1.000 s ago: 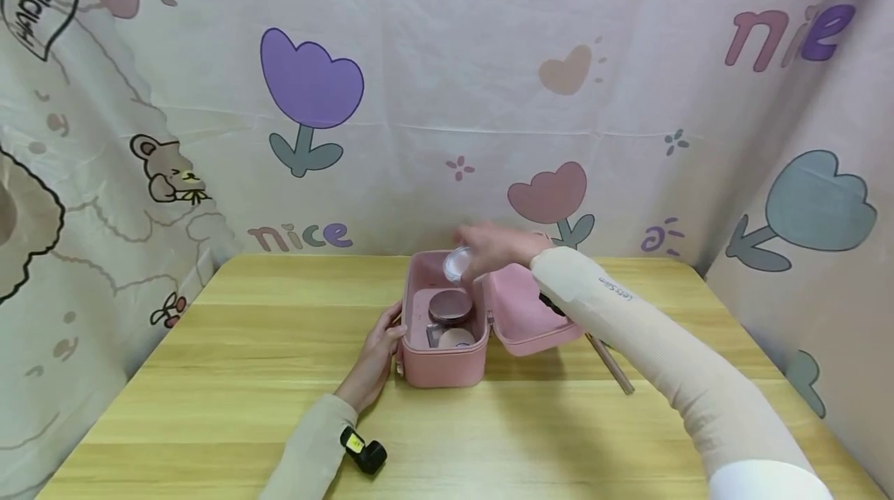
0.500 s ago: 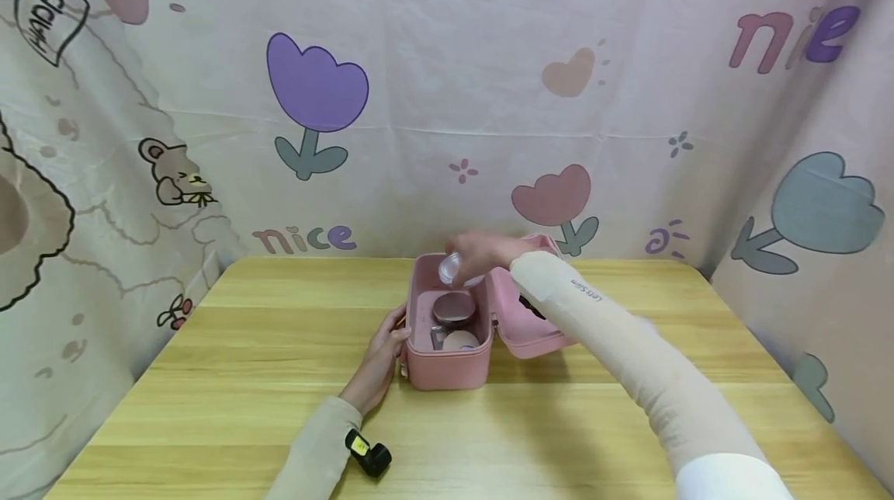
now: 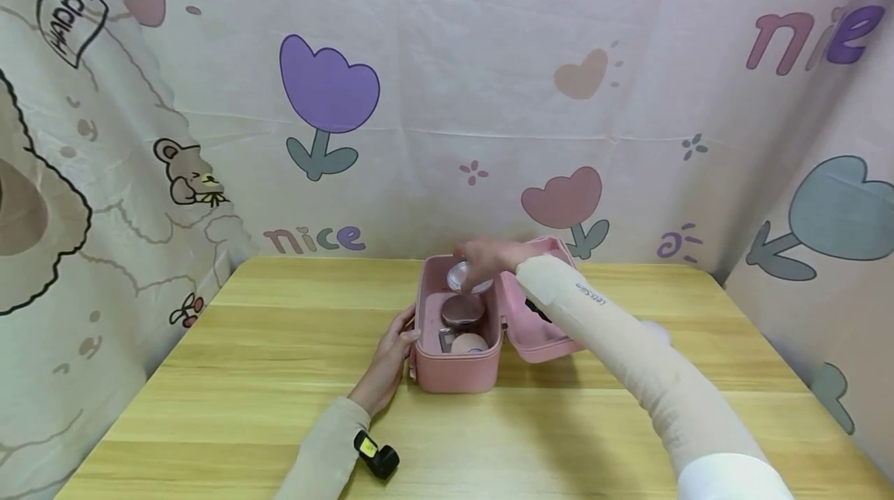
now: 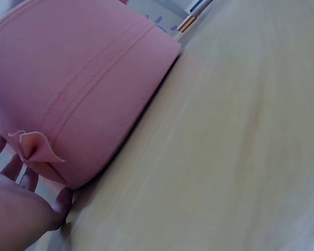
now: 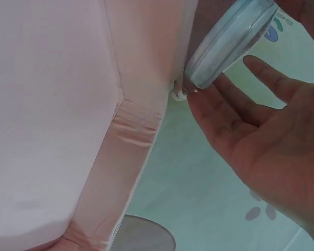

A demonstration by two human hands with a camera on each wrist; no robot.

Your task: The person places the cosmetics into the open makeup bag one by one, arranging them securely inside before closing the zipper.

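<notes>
A pink zip case stands on the wooden table, its lid folded out to the right. My left hand rests against the case's left side; in the left wrist view its fingers touch the pink wall beside a small tab. Over the far end of the case, my right hand pinches a flat, round, clear-sided container between thumb and fingers. Inside the case lie a dark round compact, a pale round item and a small clear rectangular piece.
A whitish rounded object shows partly behind the right forearm. Slim sticks with copper-coloured ends lie past the case in the left wrist view. A printed curtain hangs behind the table.
The right hand has come lower over the far end of the case with the round container. The left hand keeps its place at the case's side. The head view has shifted slightly.
</notes>
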